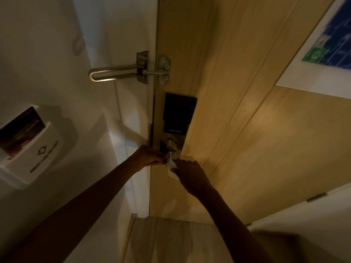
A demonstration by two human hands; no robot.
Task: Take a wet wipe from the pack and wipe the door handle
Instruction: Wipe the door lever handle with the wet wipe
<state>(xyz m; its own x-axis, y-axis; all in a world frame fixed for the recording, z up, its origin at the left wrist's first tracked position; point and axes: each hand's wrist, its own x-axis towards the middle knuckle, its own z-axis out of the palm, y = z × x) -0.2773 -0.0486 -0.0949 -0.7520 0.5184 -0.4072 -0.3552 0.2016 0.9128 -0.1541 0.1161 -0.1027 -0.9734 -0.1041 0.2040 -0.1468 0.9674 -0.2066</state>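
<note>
The door handle [170,158] is a silver metal lever mounted at the lower end of a lock plate [177,118], whose upper section is a black panel and whose lower section is brushed metal carrying a small turn knob [171,144]; only a short stub of the handle is visible between the two hands, close to the left edge of the door. The wet wipe [173,168] is a small white sheet, crumpled, located directly below and against the handle; part of it is hidden under the right hand. The left hand [150,156] reaches in from the lower left, its fingers curled closed around the left end of the handle; the right hand [190,174] reaches in from the lower right, its fingers bent and pinched onto the wipe, pressing it against the handle; the fingertips of the two hands lie just beside each other. The door [237,130] is light wood with a vertical grain and fills the centre and right of the view; a silver swing-bar door guard [131,72] spans the door edge and the white frame above the lock. A white wall [47,54] occupies the left side and carries a white card-holder switch [36,149] with a dark card [20,131] inserted in it. A white-bordered notice [328,40] with a blue plan and a green symbol is fixed to the door at the upper right; its text is too blurred to read. Lighting is dim and warm; wood-toned flooring [171,240] is visible at the bottom.
</note>
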